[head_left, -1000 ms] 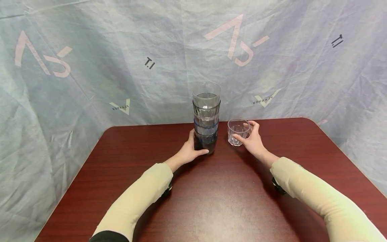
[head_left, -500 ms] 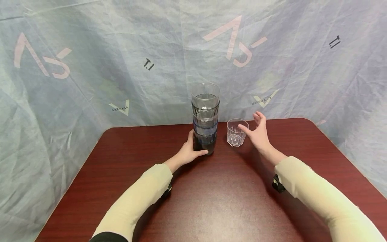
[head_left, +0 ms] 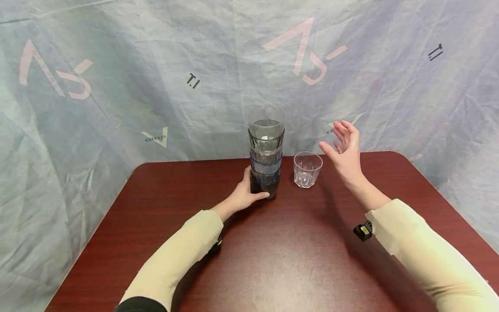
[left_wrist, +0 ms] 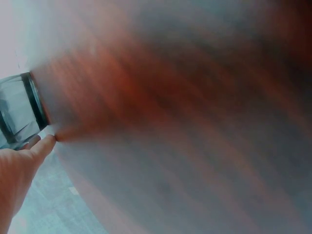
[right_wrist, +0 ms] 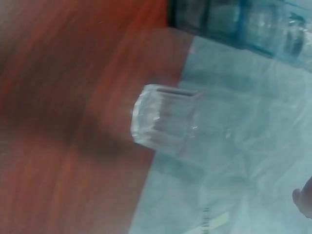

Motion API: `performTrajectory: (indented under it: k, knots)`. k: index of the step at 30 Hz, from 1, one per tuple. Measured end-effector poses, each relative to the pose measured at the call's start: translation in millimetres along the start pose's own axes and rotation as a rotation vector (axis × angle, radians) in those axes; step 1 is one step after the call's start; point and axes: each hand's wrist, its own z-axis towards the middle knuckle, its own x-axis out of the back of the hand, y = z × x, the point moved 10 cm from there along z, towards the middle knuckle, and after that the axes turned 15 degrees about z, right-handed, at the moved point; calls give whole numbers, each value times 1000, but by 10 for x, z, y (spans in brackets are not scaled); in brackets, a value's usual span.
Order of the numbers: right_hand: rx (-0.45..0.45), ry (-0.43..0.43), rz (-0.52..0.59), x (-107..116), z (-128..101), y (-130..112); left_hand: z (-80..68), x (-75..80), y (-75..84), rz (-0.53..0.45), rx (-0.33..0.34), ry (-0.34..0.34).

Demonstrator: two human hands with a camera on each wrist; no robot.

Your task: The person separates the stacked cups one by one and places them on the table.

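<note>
A tall stack of nested tumblers (head_left: pixel 267 147) stands upright near the table's far edge, clear at the top, with smoky and blue-rimmed ones below. My left hand (head_left: pixel 241 196) grips its dark base from the left, thumb across the front. The left wrist view catches only the stack's lower end (left_wrist: pixel 22 105) beside that hand (left_wrist: pixel 19 168). To the right of the stack stands a single clear tumbler (head_left: pixel 308 171), upright on the table and apart from it. My right hand (head_left: pixel 346 154) is raised to the right of this tumbler, fingers loosely bent, holding nothing. In the right wrist view the clear tumbler (right_wrist: pixel 163 119) looks blurred.
The dark red wooden table (head_left: pixel 288 251) has rounded far corners. Right behind it hangs a pale grey-blue cloth (head_left: pixel 210 52) with printed letters. A small black device (head_left: pixel 363 231) sits under the right sleeve's cuff.
My right hand has let go of the clear tumbler, then moved up and to the right, away from it. The tumbler stays in place. The left hand and the stack have not moved.
</note>
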Motion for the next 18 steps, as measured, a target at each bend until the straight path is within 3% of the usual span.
performTrajectory:
  k: [6,18]
  knots:
    - [34,-85,48,-242,31,-125,-1,-3,7,-9,4,-1]
    - [14,-261,-77,-785,125,-70,15,-2,-5,6,2,5]
